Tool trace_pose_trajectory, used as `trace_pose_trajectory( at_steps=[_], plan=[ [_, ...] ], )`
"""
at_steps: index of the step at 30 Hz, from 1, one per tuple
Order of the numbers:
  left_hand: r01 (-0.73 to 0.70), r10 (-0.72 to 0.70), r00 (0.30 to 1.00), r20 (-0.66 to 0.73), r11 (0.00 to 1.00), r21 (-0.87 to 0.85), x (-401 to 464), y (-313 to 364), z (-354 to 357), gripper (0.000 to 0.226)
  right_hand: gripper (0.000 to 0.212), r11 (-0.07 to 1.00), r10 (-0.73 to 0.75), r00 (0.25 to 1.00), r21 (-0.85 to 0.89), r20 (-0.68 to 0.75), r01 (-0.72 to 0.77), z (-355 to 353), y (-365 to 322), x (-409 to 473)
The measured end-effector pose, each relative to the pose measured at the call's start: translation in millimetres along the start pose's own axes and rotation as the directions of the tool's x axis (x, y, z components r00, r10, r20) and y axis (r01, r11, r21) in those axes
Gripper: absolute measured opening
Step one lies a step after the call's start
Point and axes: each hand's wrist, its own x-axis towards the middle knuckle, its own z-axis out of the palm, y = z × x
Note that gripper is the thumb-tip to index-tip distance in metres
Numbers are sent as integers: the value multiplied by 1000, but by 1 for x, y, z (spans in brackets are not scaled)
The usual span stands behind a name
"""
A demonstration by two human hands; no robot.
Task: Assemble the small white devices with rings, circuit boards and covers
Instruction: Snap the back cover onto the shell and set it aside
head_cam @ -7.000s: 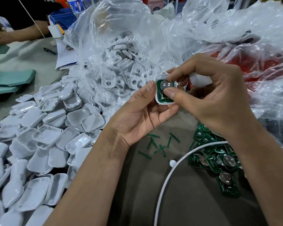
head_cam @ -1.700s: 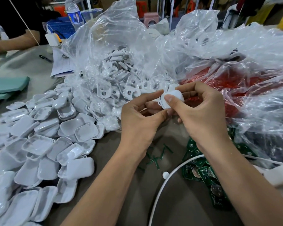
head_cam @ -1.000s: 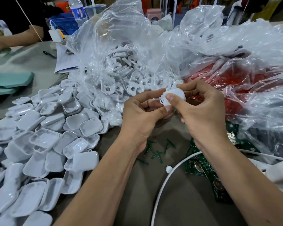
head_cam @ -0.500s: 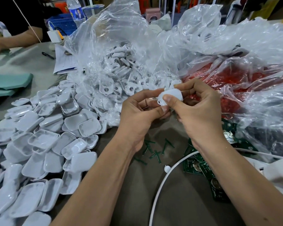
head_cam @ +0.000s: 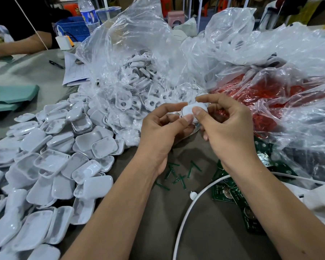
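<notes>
Head view: both hands meet above the desk (head_cam: 204,231) and hold one small white device (head_cam: 190,109) between them. The left hand (head_cam: 160,132) pinches its near left edge with thumb and forefinger, the other fingers curled beneath. The right hand (head_cam: 227,126) grips it from the right, thumb pressed on the near face and forefinger arched over the top. The device shows only its closed white shell; a thin dark seam runs along its left edge.

Left of the hands, a heap of white covers (head_cam: 45,166) spreads over the desk, many lying hollow side up. Behind the hands, a clear bag (head_cam: 139,53) holds white shells with round holes (head_cam: 124,102). To the right, another clear bag (head_cam: 270,53) lies over red material (head_cam: 261,91).

Below the wrists, small green strips (head_cam: 176,177) lie scattered on the desk. Just right of them, green circuit boards (head_cam: 231,192) with round silver cells lie in a loose pile, partly under the right forearm. A white cable (head_cam: 186,222) curves across the desk in front of the boards.

At far left, another person's arm (head_cam: 23,44) rests on the desk, near a pen (head_cam: 56,64), papers (head_cam: 75,72) and a water bottle (head_cam: 87,14).
</notes>
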Motion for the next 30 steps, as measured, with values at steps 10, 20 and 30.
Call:
trace_pose_trajectory(
  at_steps=[10,20,30],
  plan=[
    [-122,118,992,42,984,132,-2,-2,-2,37,13,970,115,993,215,21,-117,1,1,1],
    [-56,60,996,-71,997,53,-2,-2,1,9,21,968,139,988,201,69,-151,0,-3,-1],
    [-27,22,996,-81,998,-59,-2,-1,1,28,19,979,89,994,176,58,-98,1,-7,-2]
  ],
)
